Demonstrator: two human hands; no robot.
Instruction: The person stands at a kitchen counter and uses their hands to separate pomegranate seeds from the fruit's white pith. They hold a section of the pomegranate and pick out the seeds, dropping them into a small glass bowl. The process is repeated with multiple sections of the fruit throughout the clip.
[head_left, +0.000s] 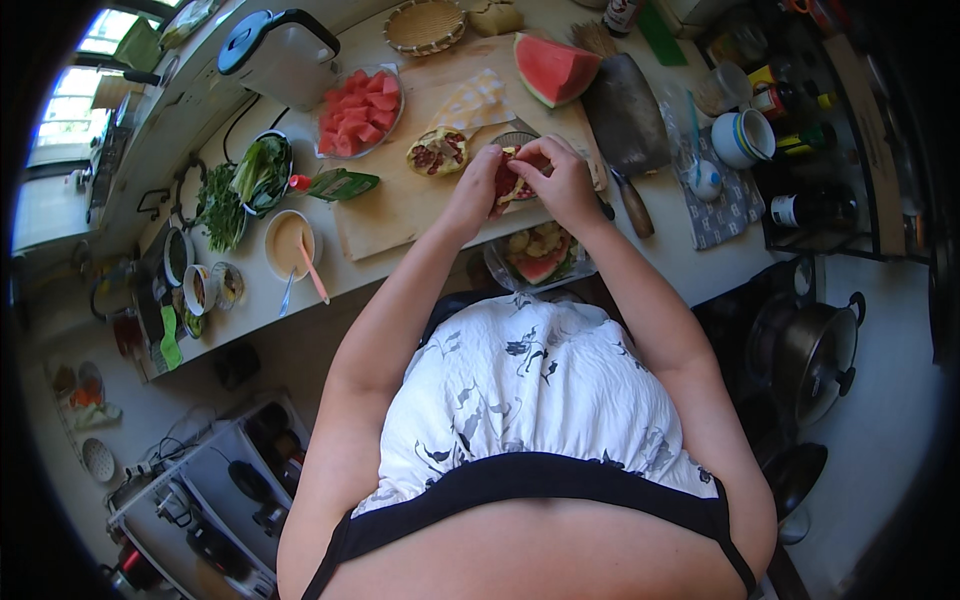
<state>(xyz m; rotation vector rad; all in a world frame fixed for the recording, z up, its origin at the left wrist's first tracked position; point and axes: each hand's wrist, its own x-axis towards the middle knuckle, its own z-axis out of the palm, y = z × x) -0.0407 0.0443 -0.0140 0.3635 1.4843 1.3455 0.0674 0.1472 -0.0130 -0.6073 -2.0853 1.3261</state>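
Note:
A piece of pomegranate (505, 182) with red seeds and pale yellow membrane is gripped in my left hand (477, 184). The fingertips of my right hand (556, 169) are pinched together at its upper right edge; whether a seed or bit of membrane is between them I cannot tell. Partly hidden under both hands, a glass bowl (516, 138) rests on the wooden cutting board (390, 217). Left of the hands lies another opened pomegranate piece (438, 152), cut side up. Behind it is a yellow checked cloth or paper (474, 101).
A watermelon wedge (556, 69) and a cleaver (627, 112) lie at the right. Watermelon cubes (360, 112) fill a dish on the left, near a green bottle (341, 184) and a bowl of sauce (283, 244). Below the counter edge, a bin (536, 255) holds peels.

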